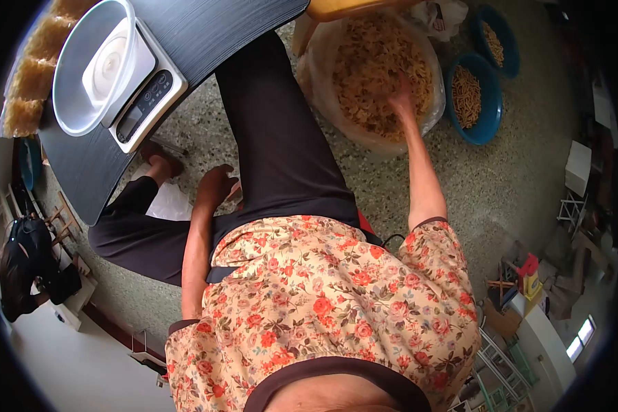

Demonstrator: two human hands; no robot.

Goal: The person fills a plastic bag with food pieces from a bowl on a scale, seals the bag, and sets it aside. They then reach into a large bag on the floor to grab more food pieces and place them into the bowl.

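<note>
My right hand (401,97) reaches down into a large clear plastic bag (321,86) filled with golden-brown snack pieces (374,51). Its fingers are blurred and partly sunk among the pieces, so I cannot tell whether they grip any. Beside my thigh hangs my left hand (217,185), fingers loosely bent and apart, with nothing visible in it. On the dark table (206,31) at the upper left, a clear plastic bowl (65,89) sits on a white digital scale (151,96).
Two blue basins (491,113) (511,58) of stick-shaped snacks stand right of the bag. Packed golden snacks (38,72) line the table's left side. A yellow-brown stool or chair edge (350,8) overhangs the bag. A white plastic bag (170,204) lies on the speckled floor (515,178).
</note>
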